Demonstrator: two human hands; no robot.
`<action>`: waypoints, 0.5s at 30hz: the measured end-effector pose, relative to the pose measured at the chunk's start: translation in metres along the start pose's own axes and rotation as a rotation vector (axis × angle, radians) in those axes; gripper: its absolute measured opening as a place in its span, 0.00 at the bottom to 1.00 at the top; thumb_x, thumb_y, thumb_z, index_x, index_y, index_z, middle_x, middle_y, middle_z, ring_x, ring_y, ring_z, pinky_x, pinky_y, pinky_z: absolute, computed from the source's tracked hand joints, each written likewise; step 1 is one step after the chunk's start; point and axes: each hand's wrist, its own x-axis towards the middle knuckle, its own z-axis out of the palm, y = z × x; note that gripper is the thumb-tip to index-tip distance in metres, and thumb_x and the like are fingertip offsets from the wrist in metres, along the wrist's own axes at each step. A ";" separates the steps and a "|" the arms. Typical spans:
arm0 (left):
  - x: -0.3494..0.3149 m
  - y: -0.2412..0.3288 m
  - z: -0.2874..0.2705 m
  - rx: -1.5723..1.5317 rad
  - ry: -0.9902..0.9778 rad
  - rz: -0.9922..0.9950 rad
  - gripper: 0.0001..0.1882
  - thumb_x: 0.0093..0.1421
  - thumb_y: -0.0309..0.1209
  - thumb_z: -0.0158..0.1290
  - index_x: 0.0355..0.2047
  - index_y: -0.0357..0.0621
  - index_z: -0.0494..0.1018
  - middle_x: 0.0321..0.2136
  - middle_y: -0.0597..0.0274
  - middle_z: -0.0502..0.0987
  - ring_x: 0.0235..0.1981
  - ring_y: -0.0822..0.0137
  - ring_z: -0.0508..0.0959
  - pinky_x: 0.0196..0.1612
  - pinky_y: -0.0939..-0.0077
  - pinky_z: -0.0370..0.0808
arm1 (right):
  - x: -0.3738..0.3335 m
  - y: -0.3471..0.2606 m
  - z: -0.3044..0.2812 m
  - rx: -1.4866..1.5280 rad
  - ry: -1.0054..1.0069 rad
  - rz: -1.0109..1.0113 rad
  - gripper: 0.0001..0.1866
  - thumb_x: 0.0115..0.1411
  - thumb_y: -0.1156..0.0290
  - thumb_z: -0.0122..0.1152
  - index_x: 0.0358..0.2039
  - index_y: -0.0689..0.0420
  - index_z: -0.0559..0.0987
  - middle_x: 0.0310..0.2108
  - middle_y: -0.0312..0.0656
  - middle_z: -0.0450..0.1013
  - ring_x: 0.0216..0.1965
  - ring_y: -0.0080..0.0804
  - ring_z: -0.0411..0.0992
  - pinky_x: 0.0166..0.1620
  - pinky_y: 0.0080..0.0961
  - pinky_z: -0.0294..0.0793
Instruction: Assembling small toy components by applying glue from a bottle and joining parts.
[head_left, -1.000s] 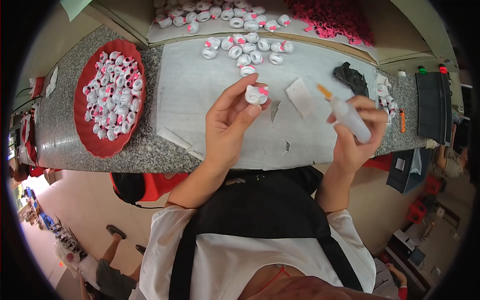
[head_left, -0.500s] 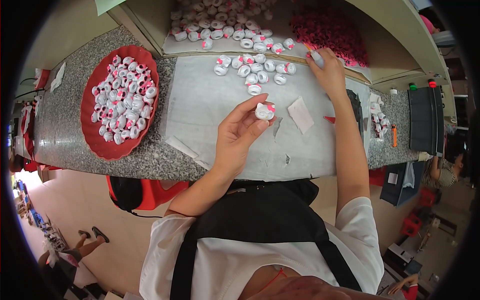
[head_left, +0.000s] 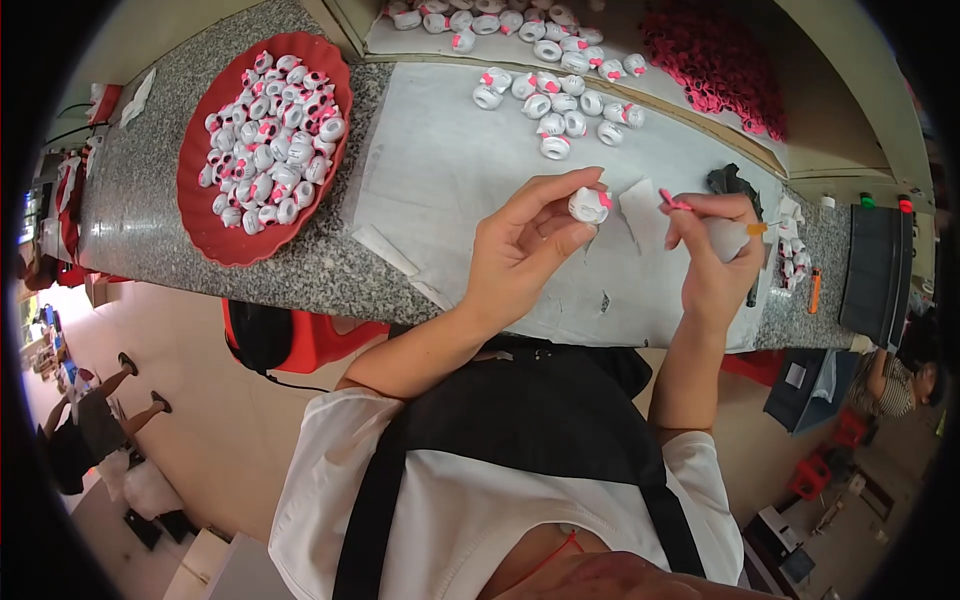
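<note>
Between the thumb and fingers of my left hand (head_left: 520,248) is a small white cat-head piece (head_left: 588,206) with a pink bow. My right hand (head_left: 712,270) is close by on its right, a gap between the two. Its thumb and fingertips pinch a small pink piece (head_left: 676,203). Tucked in the same hand is a white squeeze bottle (head_left: 727,238), its orange tip pointing right. Several similar white heads (head_left: 573,124) lie beyond my hands on a white sheet (head_left: 430,175), some with pink parts.
A red scalloped tray (head_left: 191,180) full of white and pink heads stands at left. On the shelf behind are more white heads (head_left: 488,24) and a pile of pink pieces (head_left: 715,75). A black bin (head_left: 872,275) and an orange stick (head_left: 815,292) are at right.
My right hand has come back from the shelf toward my left hand, now with a pink piece in its fingertips. My left hand still holds the cat-head piece. The view has shifted.
</note>
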 end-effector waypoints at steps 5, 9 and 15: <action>0.001 -0.002 0.002 0.187 0.003 0.094 0.19 0.47 0.18 0.46 0.42 0.39 0.64 0.39 0.60 0.65 0.37 0.72 0.67 0.38 0.83 0.66 | -0.022 0.004 0.005 0.304 -0.101 0.190 0.06 0.42 0.83 0.52 0.22 0.64 0.66 0.21 0.48 0.66 0.16 0.26 0.63 0.18 0.16 0.62; 0.001 -0.002 0.001 0.388 -0.054 0.182 0.17 0.48 0.16 0.45 0.41 0.33 0.63 0.39 0.54 0.64 0.38 0.68 0.67 0.38 0.79 0.67 | -0.023 0.005 0.013 0.402 -0.152 0.236 0.06 0.41 0.82 0.53 0.21 0.63 0.66 0.23 0.44 0.63 0.14 0.23 0.59 0.16 0.14 0.59; 0.001 -0.005 0.005 0.463 -0.006 0.216 0.19 0.44 0.17 0.48 0.39 0.40 0.67 0.36 0.57 0.67 0.34 0.70 0.69 0.33 0.82 0.67 | -0.023 0.011 0.019 0.644 -0.155 0.391 0.04 0.42 0.81 0.55 0.20 0.63 0.69 0.22 0.38 0.62 0.17 0.20 0.60 0.16 0.14 0.58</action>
